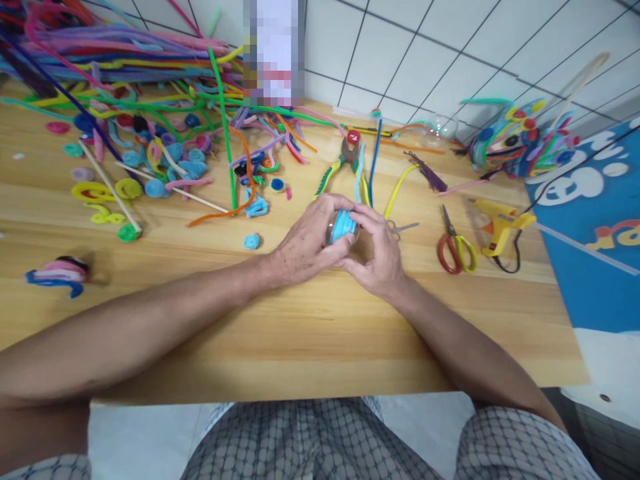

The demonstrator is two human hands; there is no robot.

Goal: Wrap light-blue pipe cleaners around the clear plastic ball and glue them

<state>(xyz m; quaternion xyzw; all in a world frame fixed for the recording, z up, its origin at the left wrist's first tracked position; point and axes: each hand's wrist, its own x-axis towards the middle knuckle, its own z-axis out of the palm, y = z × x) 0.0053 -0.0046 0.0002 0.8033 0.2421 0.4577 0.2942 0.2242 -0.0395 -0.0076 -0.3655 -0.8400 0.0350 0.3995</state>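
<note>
Both hands meet over the table around a clear round ball with light-blue pipe cleaner (pixel 343 227) wound about it. My left hand (pixel 317 233) grips it from the left, the thumb lying across its lower side. From the right, my right hand (pixel 376 250) curls its fingers over the top, with the thumb below. The fingers hide part of the ball. Just beyond the hands lie green-and-yellow pliers (pixel 349 155), beside a light-blue pipe cleaner strip (pixel 360 172) and a dark-blue pipe cleaner (pixel 376 160). Small scissors (pixel 399 229) lie partly behind my right hand.
Red-and-yellow scissors (pixel 455 247) and a yellow glue gun (pixel 503 227) with a cord lie at right. Behind them sits a colourful pipe-cleaner figure (pixel 510 140). Many pipe cleaners (pixel 150 57) and small coils fill the back left. A pink-and-blue coiled piece (pixel 63 272) lies far left.
</note>
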